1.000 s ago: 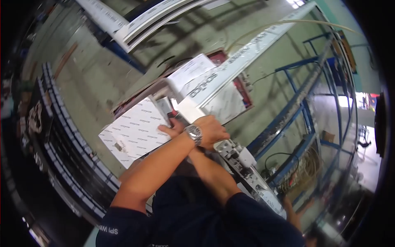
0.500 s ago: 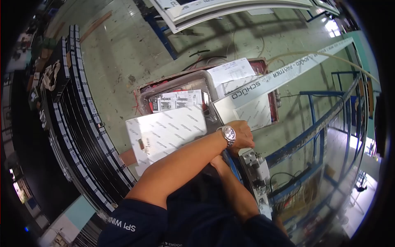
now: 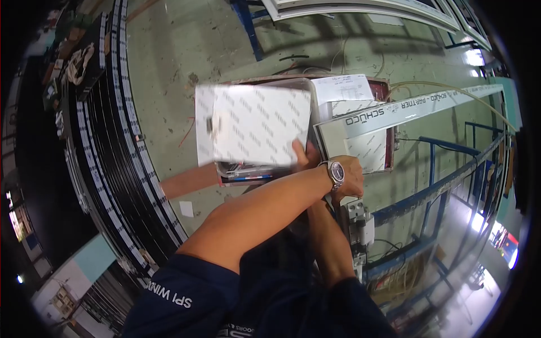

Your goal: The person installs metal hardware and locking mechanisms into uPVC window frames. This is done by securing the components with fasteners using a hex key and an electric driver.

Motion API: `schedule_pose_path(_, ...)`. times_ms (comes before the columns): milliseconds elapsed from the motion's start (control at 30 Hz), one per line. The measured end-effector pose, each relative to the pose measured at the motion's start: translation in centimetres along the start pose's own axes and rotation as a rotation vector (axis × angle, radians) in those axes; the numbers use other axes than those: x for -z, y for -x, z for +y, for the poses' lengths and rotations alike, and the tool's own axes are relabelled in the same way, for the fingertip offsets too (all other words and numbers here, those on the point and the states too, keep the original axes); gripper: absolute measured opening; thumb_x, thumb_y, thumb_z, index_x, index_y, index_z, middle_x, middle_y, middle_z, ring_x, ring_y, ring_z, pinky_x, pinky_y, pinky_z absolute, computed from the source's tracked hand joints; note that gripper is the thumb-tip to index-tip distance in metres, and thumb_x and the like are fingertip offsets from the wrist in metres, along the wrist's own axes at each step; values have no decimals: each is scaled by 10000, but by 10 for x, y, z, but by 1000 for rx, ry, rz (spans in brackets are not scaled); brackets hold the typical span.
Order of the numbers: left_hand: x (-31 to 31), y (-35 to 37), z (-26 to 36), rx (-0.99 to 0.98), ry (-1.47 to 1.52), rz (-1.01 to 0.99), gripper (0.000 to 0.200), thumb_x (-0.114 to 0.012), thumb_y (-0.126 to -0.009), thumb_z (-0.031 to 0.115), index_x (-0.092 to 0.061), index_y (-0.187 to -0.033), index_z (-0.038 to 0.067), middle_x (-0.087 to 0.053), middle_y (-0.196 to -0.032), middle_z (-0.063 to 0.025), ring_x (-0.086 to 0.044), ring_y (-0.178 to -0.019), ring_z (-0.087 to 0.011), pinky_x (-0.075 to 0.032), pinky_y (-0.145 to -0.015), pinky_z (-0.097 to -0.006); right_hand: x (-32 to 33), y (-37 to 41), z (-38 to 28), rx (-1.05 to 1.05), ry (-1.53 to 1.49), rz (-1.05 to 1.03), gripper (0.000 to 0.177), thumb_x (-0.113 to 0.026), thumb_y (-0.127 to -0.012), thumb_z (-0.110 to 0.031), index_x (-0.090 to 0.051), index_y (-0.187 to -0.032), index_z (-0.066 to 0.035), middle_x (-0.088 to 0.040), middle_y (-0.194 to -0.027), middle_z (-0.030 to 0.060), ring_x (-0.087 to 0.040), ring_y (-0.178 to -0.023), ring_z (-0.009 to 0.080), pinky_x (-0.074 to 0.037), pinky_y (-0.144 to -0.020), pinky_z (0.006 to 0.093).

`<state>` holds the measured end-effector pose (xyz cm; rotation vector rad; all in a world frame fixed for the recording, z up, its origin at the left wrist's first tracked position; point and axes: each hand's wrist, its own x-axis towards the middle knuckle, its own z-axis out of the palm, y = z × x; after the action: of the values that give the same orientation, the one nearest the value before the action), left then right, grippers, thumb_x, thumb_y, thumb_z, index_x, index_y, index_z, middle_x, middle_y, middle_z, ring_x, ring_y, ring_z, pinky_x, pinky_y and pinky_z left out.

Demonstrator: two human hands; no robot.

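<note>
My left hand [image 3: 348,176], wearing a watch [image 3: 336,173], is closed at the near corner of a white frame [image 3: 417,106] printed SCHÜCO. Its fingertips curl out of sight, so what they hold is hidden. Just below it sits a block of grey metal hardware [image 3: 356,217]. Crossing beneath the left forearm, my right hand [image 3: 305,154] has its thumb and fingers at the lower right corner of a flat white cardboard box [image 3: 262,125]. Grey repeated print covers this box, which is blurred by motion. It lies over an open grey bin [image 3: 307,93], hiding most of its contents.
Papers [image 3: 342,89] and another printed white piece [image 3: 375,152] lie beside the bin. Blue metal racks [image 3: 417,205] stand at right, and long black profiles [image 3: 121,152] run along the left. More white frames [image 3: 360,16] are at the top. A hose [image 3: 451,85] crosses the frame.
The white box has swung up and away from my body, now covering the bin's papers. My right hand has moved forward to its corner. The left hand stays at the frame; the view has shifted.
</note>
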<state>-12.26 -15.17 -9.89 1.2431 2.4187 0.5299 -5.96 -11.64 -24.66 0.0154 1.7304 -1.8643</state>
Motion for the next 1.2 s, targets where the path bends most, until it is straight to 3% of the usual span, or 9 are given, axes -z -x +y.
schedule_pose_path(133, -34, -2, -3, -4, 10, 361, 238, -858, -586, 316, -743, -772, 223, -748, -772, 1, -759, -837, -238, -604, -724, -382, -19, -50, -6, -37, -108, 18, 352, -658, -1038, -238, -664, -1273, 24, -735, -1128, 108, -657, -1011, 158, -532, -856, 312)
schedule_pose_path(300, -23, -2, 1, 69, -44, 182, 80, -803, -647, 206, -790, -721, 233, -760, -736, -2, -770, -791, -202, -613, -691, -349, -26, -78, -3, 29, 45, 108, 411, -649, -1046, -264, -636, -1326, 36, -714, -1218, 119, -661, -1056, 155, -524, -892, 321)
schedule_pose_path(433, -40, -10, 1, 96, -42, 279, 67, -773, -688, 174, -792, -728, 225, -772, -770, 14, -772, -819, -199, -618, -704, -351, -31, -91, -10, 63, 53, 117, 442, -631, -1053, -288, -621, -1345, 44, -717, -1227, 143, -668, -1102, 201, -515, -922, 324)
schedule_pose_path(633, -34, -7, 1, 85, -12, 256, 95, -796, -656, 189, -797, -746, 219, -775, -793, 17, -773, -859, -203, -622, -740, -358, -18, -28, 0, 353, 966, 276, 588, -718, -981, -321, -567, -1375, 89, -646, -1308, 267, -642, -1152, 386, -505, -986, 448)
schedule_pose_path(733, -30, -4, -1, 79, 42, 249, 134, -820, -622, 204, -800, -753, 225, -773, -789, 9, -772, -857, -207, -622, -746, -363, -14, -15, 6, 259, 1122, 145, 600, -778, -912, -352, -622, -1298, 80, -681, -1214, 254, -640, -1140, 448, -469, -1041, 525)
schedule_pose_path(767, -29, -4, 0, 86, 73, 233, 159, -829, -606, 209, -801, -760, 234, -771, -786, 6, -773, -851, -210, -622, -747, -365, -16, -16, 8, 246, 1233, 176, 501, -768, -937, -322, -649, -1245, 55, -709, -1158, 192, -676, -1078, 344, -507, -988, 452)
schedule_pose_path(867, -38, -13, 1, 93, -26, 228, 184, -826, -598, 213, -797, -774, 257, -768, -777, -4, -772, -827, -213, -618, -737, -362, -18, -21, -7, -173, 346, 41, 378, -753, -970, -298, -679, -1188, 1, -719, -1058, 84, -675, -923, 206, -533, -858, 349)
schedule_pose_path(1000, -32, -10, -6, -14, -5, 149, 170, -820, -630, 245, -754, -787, 250, -754, -755, -14, -761, -798, -221, -582, -711, -365, -41, -29, 33, -412, -294, 196, 297, -753, -986, -295, -695, -1170, -69, -702, -993, -2, -628, -796, 114, -462, -692, 251)
schedule_pose_path(1200, -19, -10, -4, 9, 25, -31, 352, -849, -682, 367, -673, -967, 257, -702, -841, 46, -724, -892, -193, -497, -829, -382, -86, -52, -13, -385, -606, 327, 590, -797, -940, -366, -568, -1376, -41, -670, -1193, 50, -633, -1048, 128, -500, -821, 315)
